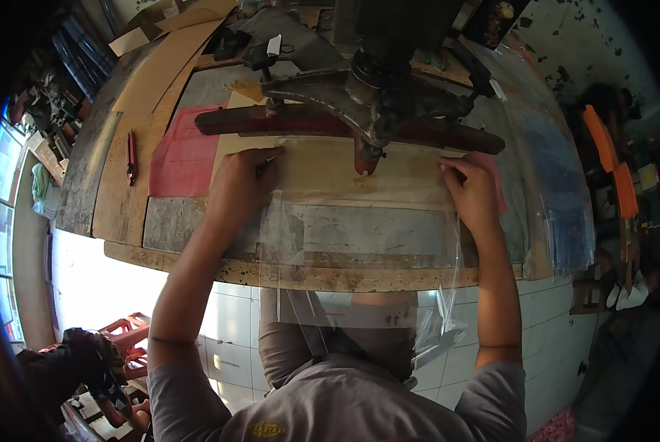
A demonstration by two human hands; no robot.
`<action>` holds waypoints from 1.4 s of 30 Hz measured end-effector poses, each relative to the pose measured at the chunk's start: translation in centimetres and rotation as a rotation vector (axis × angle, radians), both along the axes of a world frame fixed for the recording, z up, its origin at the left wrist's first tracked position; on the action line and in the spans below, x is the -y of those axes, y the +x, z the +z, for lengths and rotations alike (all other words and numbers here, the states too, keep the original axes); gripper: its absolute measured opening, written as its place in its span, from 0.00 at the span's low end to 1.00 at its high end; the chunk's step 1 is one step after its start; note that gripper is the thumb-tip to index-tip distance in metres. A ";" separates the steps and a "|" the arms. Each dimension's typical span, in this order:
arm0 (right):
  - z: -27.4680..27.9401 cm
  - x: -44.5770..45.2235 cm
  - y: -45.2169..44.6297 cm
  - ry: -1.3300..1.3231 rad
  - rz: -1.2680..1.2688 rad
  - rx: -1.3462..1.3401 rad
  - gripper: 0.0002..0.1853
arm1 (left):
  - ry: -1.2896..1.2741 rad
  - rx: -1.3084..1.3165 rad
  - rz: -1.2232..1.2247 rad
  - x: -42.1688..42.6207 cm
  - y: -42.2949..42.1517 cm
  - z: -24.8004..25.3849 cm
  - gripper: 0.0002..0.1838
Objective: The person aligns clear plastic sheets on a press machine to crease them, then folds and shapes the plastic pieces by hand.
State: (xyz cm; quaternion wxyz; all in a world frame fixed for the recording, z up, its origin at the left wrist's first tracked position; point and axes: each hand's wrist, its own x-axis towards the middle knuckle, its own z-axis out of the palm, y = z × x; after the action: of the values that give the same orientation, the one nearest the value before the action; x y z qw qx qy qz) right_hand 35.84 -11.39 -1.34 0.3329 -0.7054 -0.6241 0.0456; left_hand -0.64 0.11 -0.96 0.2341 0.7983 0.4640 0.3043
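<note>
A clear plastic sheet (359,258) spans between my two hands and hangs over the table's front edge toward my lap. My left hand (245,180) is closed on the sheet's far left corner, thumb and fingers together. At the far right corner, my right hand (471,191) pinches the sheet. Beneath its far part lies a tan board (330,173) on the grey metal table plate (389,225). Just beyond my fingers, a black press head (367,96) with a long dark red bar (308,121) stands over the board.
Pink sheets (183,151) lie beside the board. A red utility knife (131,158) rests on the wooden tabletop at left. Stacked clear bluish plastic (562,214) hangs over the right edge. Cardboard (168,66) lies at the back left. Another person (87,376) is at the lower left.
</note>
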 end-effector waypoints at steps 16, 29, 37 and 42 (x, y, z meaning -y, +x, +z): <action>0.1 -0.3 0.1 -0.041 -0.003 -0.014 0.11 | 0.008 -0.043 0.028 -0.2 -0.3 -0.2 0.15; 0.0 -0.2 0.2 -0.047 -0.017 -0.021 0.11 | -0.098 0.007 0.027 0.4 -0.1 1.3 0.13; -0.4 -0.3 0.5 -0.028 0.006 0.007 0.12 | -0.031 0.008 0.022 0.1 -0.3 0.2 0.14; 0.1 -0.2 0.0 -0.023 0.001 -0.031 0.11 | -0.059 0.016 0.032 0.1 -0.5 0.1 0.17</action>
State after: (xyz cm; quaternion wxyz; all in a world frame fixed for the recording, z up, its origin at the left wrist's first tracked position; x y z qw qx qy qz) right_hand 35.79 -11.14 -1.22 0.3343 -0.7081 -0.6187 0.0641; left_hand -1.09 0.01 -0.91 0.2562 0.7812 0.4835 0.3004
